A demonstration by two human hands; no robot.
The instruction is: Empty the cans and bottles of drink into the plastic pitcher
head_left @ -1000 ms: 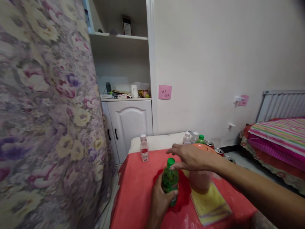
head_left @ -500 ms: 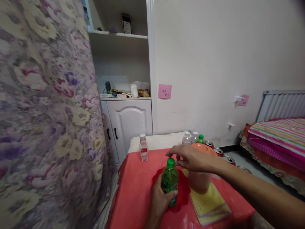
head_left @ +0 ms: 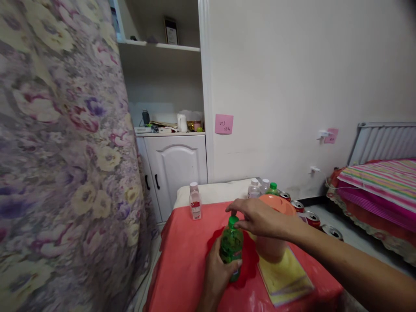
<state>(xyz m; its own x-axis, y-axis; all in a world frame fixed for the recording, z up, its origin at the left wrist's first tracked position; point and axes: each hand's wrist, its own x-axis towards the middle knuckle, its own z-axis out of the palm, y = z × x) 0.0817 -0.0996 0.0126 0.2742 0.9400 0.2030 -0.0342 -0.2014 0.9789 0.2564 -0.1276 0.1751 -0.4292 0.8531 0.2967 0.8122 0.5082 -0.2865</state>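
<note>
My left hand [head_left: 217, 268] is wrapped around the body of a green plastic bottle [head_left: 232, 245], holding it upright. The bottle stands at or just over a red scalloped dish [head_left: 249, 271]; whether its base touches is hidden. From the right, my right hand [head_left: 256, 216] reaches over the bottle, its thumb and fingers closed around the green cap [head_left: 233, 220]. Beside the dish lies a folded yellow cloth [head_left: 287, 279], with an orange-topped container [head_left: 276, 203] standing on or behind it, partly covered by my right forearm.
A clear bottle with a red label [head_left: 195, 206] stands on the red tablecloth [head_left: 182, 260] at the left. Clear bottles [head_left: 254, 189], a green-capped bottle [head_left: 272, 189] and several cans [head_left: 312, 219] line the back right. A floral curtain [head_left: 65, 151] hangs at the left.
My right hand has come slightly down and left, its thumb and fingers closing on the bottle's cap. My left hand keeps its hold. The view has shifted a little.
</note>
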